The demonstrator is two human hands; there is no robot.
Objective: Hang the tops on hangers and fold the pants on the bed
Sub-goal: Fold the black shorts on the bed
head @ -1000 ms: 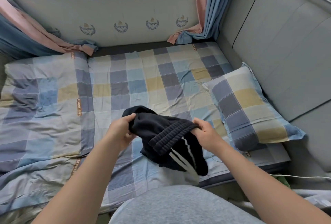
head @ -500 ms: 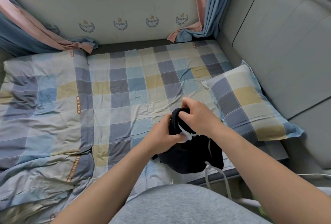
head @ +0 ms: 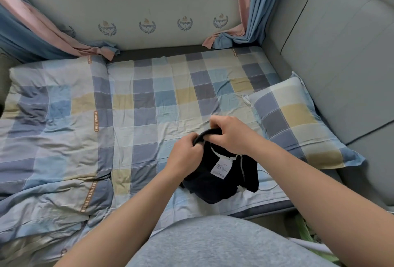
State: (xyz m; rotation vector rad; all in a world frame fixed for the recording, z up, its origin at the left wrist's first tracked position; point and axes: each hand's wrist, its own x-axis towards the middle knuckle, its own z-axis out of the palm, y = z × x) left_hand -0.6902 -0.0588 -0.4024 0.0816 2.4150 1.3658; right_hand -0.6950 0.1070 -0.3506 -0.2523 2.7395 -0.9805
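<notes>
Dark navy pants (head: 213, 181) with white drawstrings and a white care label hang bunched over the near right part of the checked bed (head: 162, 100). Both hands meet at the ribbed waistband. My left hand (head: 186, 152) pinches the band from the left. My right hand (head: 229, 133) grips it from above, fingers curled over the top edge. The lower part of the pants rests on the sheet near the bed's front edge. No hangers or tops are in view.
A checked pillow (head: 298, 121) lies at the right, close to my right hand. A folded checked quilt (head: 49, 138) covers the left of the bed. A grey padded headboard (head: 341, 53) stands on the right, and curtains (head: 38, 27) hang at both back corners.
My hands came together from apart. The waistband, stretched between them a second ago, is now gathered at one spot, with the pants turned so the care label and drawstrings show.
</notes>
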